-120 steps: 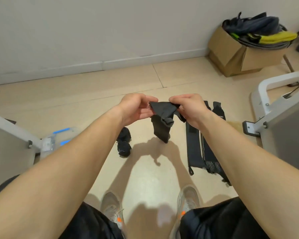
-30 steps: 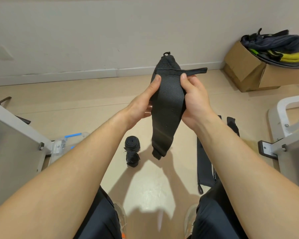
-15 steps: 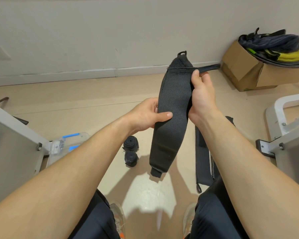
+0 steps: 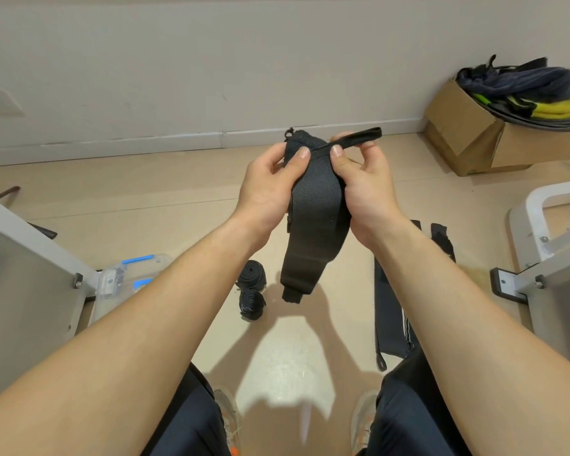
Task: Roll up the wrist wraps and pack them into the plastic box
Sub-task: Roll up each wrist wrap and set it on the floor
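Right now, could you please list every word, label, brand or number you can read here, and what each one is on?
No text can be read.
On the cardboard box: a faint dark mark near its bottom edge, too blurred to read.
On the wrist wrap: plain black, no print visible.
On the plastic box: blue clips only, no legible label.

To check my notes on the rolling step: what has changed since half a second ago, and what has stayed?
The left hand slid up from the middle of the wrist wrap to its top end and pinches it there, beside the right hand, which still pinches the thin loop. The wrap's lower end still hangs free. The two rolled wraps, flat wraps and plastic box stayed in place.
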Available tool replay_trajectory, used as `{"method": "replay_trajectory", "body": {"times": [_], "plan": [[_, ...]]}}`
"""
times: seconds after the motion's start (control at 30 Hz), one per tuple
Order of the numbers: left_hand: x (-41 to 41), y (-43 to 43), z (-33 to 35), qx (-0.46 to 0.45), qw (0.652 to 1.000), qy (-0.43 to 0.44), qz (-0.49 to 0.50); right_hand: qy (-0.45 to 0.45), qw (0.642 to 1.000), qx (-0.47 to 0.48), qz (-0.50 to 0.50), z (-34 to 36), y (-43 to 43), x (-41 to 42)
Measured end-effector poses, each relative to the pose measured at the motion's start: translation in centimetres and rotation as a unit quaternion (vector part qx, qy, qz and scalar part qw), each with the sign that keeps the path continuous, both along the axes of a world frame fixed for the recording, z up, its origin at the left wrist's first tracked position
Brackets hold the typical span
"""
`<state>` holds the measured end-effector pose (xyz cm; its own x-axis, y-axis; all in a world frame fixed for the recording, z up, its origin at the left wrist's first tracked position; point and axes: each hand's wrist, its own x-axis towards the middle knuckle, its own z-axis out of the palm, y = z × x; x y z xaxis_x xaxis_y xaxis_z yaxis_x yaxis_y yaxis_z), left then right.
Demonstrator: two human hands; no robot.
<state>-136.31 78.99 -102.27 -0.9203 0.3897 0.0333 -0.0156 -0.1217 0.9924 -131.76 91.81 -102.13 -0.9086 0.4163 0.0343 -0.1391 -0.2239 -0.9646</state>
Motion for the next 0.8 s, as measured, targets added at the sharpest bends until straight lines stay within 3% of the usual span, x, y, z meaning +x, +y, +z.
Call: {"method": "replay_trajectory", "body": {"times": [0.17,0.33,0.67,0.8], "plan": [[0.0,0.3,0.0,0.016,0.999,-0.004,0.032,0.01,0.995,0.092,-0.021,-0.2,-0.6,0.0],[0.3,0.2,0.8,0.06,0.994,-0.073,0.049,0.015,0.988,0.151,0.01,-0.3,-1.3,-0.1],[0.5,0.0,0.9,0.059,0.995,-0.075,0.041,-0.035,0.978,0.198,-0.051,-0.7,-1.7,-0.6],[0.3,-0.3,0.2,0.017,1.0,-0.014,-0.005,-0.03,0.983,0.174,-0.046,-0.8,-1.4,-0.7]]}}
